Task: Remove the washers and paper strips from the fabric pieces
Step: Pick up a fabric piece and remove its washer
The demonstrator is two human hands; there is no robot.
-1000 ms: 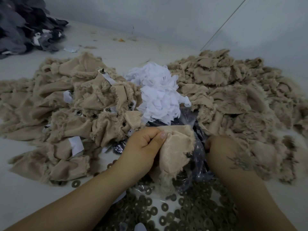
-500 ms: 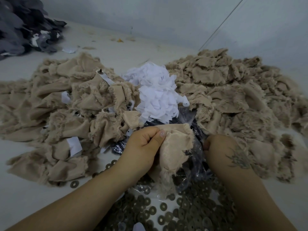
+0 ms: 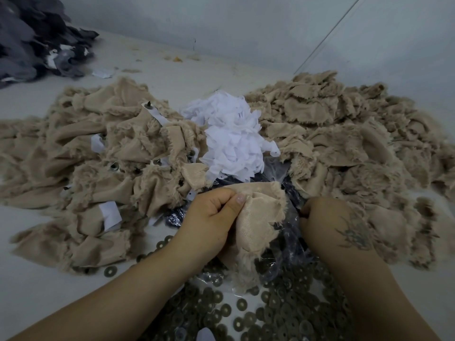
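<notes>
My left hand (image 3: pixel 211 217) grips a frayed beige fabric piece (image 3: pixel 261 217) by its upper left edge, thumb on top, and the piece hangs down over the washers. My right hand (image 3: pixel 330 220) is curled just right of it, over a crinkled dark plastic bag (image 3: pixel 290 193). Its fingertips are hidden, and something small and dark shows at the thumb. Several loose washers (image 3: pixel 270 313) lie in a heap under my wrists. A white pile of paper strips (image 3: pixel 234 143) sits beyond the held piece.
A beige fabric pile with paper strips and metal studs (image 3: pixel 98 168) fills the left. Another beige fabric pile (image 3: pixel 357 143) spreads to the right. Dark grey fabric (image 3: pixel 32 40) is heaped at the far left corner. A wall (image 3: pixel 246 25) closes the back.
Both hands stay almost where they were, my left hand still holding the fabric piece. Only the view has shifted slightly.
</notes>
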